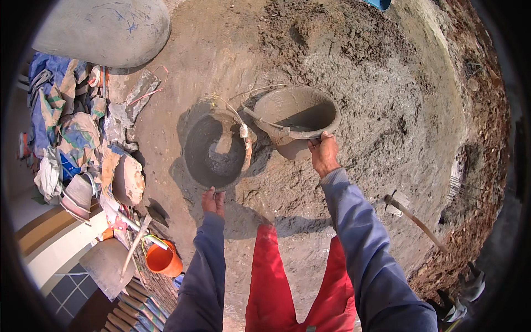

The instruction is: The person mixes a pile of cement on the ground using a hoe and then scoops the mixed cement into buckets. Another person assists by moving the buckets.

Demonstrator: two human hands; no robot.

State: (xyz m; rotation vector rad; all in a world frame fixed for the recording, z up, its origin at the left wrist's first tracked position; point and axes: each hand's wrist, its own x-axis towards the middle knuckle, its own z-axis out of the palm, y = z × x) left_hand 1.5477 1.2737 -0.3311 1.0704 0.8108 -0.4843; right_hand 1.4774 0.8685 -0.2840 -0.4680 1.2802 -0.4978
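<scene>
Two mortar-coated buckets are in front of me, each with a wire handle. My left hand (213,202) is closed on the near rim of the left bucket (193,155), which stands on the ground with its mouth up and some grey mortar at its bottom. The right bucket (301,102) is tilted, its mouth facing partly toward me. My right hand (325,155) grips its near rim, with the thumb on the lip. Whether the right bucket's base touches the ground is hidden.
Wet grey mortar (381,105) covers the ground ahead and right. A wooden-handled hoe (417,224) lies at the right. At the left are crumpled sacks (77,133), an orange bucket (164,259) and a shovel blade (108,268). A large rounded grey drum (108,30) stands far left.
</scene>
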